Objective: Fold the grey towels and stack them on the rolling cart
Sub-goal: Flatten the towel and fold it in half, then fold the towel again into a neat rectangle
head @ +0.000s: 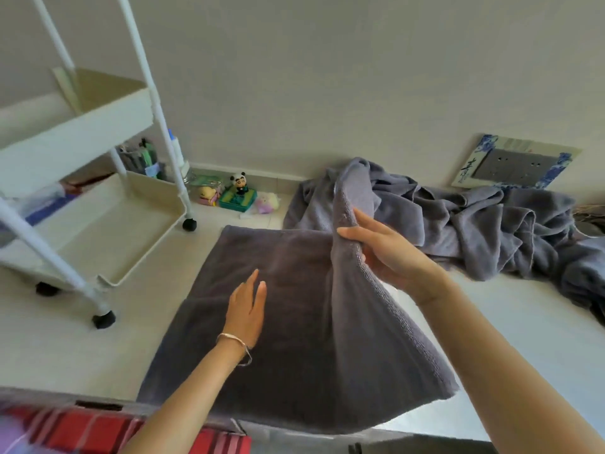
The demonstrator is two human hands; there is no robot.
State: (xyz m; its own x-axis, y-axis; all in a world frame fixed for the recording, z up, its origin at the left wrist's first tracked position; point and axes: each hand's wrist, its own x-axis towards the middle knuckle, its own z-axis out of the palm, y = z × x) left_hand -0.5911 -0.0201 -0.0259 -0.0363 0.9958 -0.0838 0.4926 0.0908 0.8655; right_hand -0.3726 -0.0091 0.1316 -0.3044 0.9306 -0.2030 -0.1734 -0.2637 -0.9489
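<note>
A dark grey towel lies spread on the pale floor in front of me. My right hand grips its right edge and holds that edge lifted above the rest of the cloth. My left hand lies flat with straight fingers on the middle of the towel. A heap of lighter grey towels is bunched against the wall at the right. The white rolling cart stands at the left, its lower tray bare where I can see it.
Small toys, among them a panda figure, sit by the wall behind the cart. A wall socket with a blue patterned surround is above the towel heap. A red striped cloth lies at the bottom left.
</note>
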